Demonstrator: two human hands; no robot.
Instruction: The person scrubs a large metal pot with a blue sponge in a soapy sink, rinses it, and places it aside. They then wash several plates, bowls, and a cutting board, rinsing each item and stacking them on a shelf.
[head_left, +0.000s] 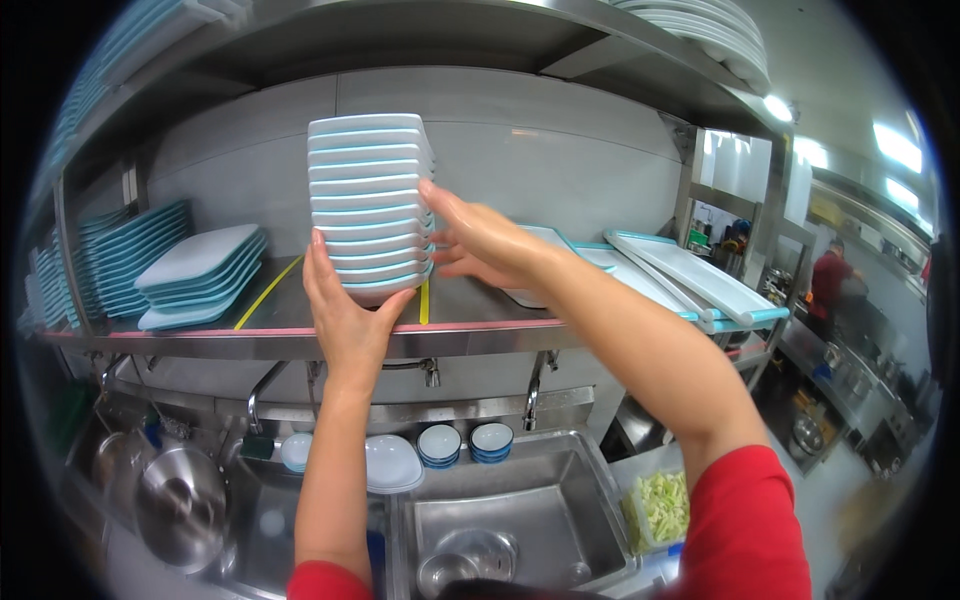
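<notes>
A tall stack of white rectangular dishes with turquoise edges (367, 195) stands upright over the steel shelf (480, 345). My left hand (346, 311) grips its lowest part from the front, fingers along the left side and thumb under the right front corner. Whether the bottom dish rests on the shelf or hangs just above it, I cannot tell. Beside the stack's right side is my right hand (480, 240), its fingers apart and its thumb touching the edge partway up. The fingertips are partly hidden behind the dishes.
Square plates (202, 262) are piled to the left, and long white trays (690, 274) lie to the right. Below the shelf are faucets (532, 397), a steel sink (510, 502), small bowls (439, 442) and a tub of cut vegetables (661, 502). A person (829, 281) stands at far right.
</notes>
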